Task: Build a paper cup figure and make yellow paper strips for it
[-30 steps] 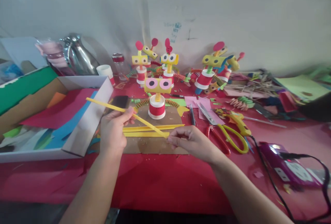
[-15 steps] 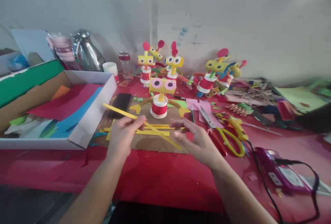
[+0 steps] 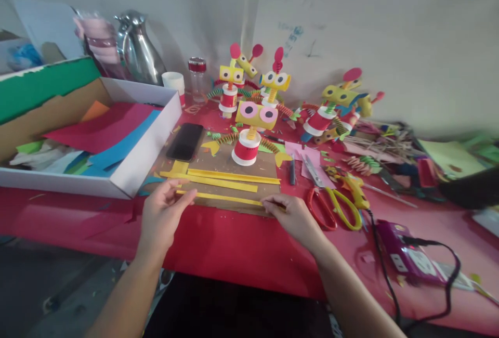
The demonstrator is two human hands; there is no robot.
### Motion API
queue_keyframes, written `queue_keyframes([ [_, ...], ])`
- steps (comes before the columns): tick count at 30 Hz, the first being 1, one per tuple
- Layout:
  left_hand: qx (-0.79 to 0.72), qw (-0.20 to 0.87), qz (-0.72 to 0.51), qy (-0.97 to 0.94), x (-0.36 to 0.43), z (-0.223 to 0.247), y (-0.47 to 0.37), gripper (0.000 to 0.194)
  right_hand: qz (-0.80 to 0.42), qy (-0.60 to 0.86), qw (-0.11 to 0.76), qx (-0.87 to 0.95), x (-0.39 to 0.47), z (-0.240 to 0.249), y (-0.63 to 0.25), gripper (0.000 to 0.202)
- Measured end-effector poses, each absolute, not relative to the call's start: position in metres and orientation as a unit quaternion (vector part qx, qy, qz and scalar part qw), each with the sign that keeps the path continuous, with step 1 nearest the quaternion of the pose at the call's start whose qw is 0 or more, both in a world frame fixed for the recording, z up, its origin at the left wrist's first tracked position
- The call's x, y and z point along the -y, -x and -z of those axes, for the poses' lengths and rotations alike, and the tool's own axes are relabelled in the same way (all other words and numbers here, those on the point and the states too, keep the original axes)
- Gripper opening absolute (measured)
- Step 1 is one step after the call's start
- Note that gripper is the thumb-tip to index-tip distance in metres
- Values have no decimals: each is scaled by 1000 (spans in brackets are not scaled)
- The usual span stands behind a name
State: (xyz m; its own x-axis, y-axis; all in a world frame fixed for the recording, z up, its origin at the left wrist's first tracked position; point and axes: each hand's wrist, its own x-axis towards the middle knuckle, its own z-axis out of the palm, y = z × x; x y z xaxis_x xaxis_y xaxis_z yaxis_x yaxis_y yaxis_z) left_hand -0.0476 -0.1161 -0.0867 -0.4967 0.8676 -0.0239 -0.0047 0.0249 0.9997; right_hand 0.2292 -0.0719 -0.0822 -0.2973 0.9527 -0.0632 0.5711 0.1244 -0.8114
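Observation:
A narrow yellow paper strip (image 3: 228, 198) is stretched level between my two hands, low over the front of a brown cardboard sheet (image 3: 268, 164). My left hand (image 3: 166, 213) has its left end between thumb and fingers. The right end is pinched by my right hand (image 3: 292, 216), whose fingertips partly hide it. Just beyond lie several more yellow paper strips (image 3: 222, 183). Behind these stands a paper-cup robot figure (image 3: 246, 146) with a yellow tube head, pink-ringed eyes and springy folded-paper arms.
A white box (image 3: 146, 143) of coloured paper stands left, near a black phone (image 3: 185, 142). Scissors (image 3: 322, 197), a yellow glue gun (image 3: 355, 192) and its purple corded unit (image 3: 409, 255) lie right. More cup figures (image 3: 230, 96), a steel jug (image 3: 140, 52) and a glass jar (image 3: 198, 80) stand behind.
The slanted yellow strip has come down and levelled out. My right hand, apart from it before, now pinches its right end, and my left hand has shifted to the left end. The view has tilted down.

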Motion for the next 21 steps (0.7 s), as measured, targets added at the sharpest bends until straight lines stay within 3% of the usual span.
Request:
queue_keyframes([
  [4,-656,297,-538,-439,111,90,53,22,-326,568,264,708,69,86,-225,19],
  [8,-688,152,-467,-535,111,95,54,13,-278,575,269,721,71,85,-225,16],
  [12,-666,19,-420,-616,113,99,50,15,-179,553,271,767,76,85,-224,12],
  [16,-627,-74,-450,-631,117,100,46,19,-90,547,271,787,75,82,-221,7],
  [21,-525,-90,-390,-751,122,97,40,25,-57,529,221,817,57,78,-203,14],
])
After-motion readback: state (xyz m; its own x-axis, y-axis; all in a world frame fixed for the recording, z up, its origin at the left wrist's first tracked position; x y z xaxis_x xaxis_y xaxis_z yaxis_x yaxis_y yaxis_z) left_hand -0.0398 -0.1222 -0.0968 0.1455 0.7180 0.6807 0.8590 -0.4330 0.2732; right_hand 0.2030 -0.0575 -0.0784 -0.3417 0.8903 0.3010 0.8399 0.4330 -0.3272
